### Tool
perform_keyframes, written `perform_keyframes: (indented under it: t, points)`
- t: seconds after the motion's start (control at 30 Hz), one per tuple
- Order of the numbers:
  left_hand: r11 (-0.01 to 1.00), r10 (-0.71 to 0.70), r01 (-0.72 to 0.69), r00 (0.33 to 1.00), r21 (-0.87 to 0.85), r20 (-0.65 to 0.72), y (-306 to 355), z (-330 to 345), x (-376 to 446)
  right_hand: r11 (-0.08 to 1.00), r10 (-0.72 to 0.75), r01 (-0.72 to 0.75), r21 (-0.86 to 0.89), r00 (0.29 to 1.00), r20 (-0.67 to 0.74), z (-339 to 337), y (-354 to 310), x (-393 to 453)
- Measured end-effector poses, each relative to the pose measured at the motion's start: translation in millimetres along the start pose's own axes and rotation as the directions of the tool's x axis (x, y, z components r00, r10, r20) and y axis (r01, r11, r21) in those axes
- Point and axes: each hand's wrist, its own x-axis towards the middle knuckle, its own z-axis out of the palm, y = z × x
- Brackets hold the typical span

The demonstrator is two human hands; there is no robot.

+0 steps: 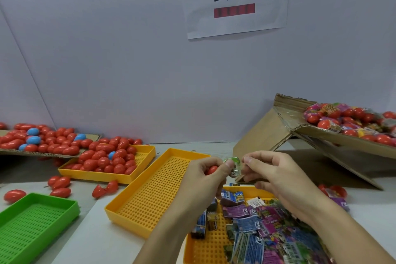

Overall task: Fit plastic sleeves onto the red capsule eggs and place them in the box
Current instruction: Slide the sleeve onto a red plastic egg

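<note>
The left hand (209,172) curls around a red capsule egg (212,170), only a sliver of which shows between thumb and fingers. The right hand (265,170) pinches the edge of a green printed sleeve (233,166) and holds it at the egg's tip, both raised just above the near end of the empty yellow tray (154,195). How far the sleeve has gone over the egg cannot be told.

The main risk is the egg: smooth, rounded and held by little of its surface, it could squirt out of the left fingers if the sleeve is pushed on hard or off-axis, and roll across the counter (100,240). The thin film may also crumple, fold at the mouth or go on skewed if the pinch pulls on one side only.

The cardboard box (300,126), right of and beyond the empty yellow tray, stands tilted and already heaped with sleeved eggs, so a carelessly dropped one might roll back out over its low front edge
</note>
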Motion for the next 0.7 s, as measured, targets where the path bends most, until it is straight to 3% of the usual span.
perform_keyframes:
  t: [0.17, 0.37, 0.53, 0.7]
  points:
    - [0.999, 0.038, -0.036, 0.994, -0.025, 0.106, 1.9, 1.5, -1.9, 0.999, -0.02, 0.007, 0.053, 0.969, 0.247, -1.7, -3.1, -4.7]
    - [0.999, 0.028, -0.03, 0.989, 0.014, 0.145, 0.5, -2.4, -2.1, 0.974, -0.169, 0.182, -0.133, 0.98, 0.104, 1.4, -2.3, -6.0]
    - [0.997, 0.053, -0.052, 0.999, 0.051, -0.01, -1.0, -1.3, -0.5, 0.933, -0.26, 0.263, -0.247, 0.965, 0.047, 2.6, 0.6, -3.6]
    - [0.995, 0.085, -0.082, 0.995, 0.055, -0.054, -2.8, -1.2, 0.1, 0.9, -0.291, 0.287, -0.328, 0.956, 0.037, 5.1, 5.1, -2.8]
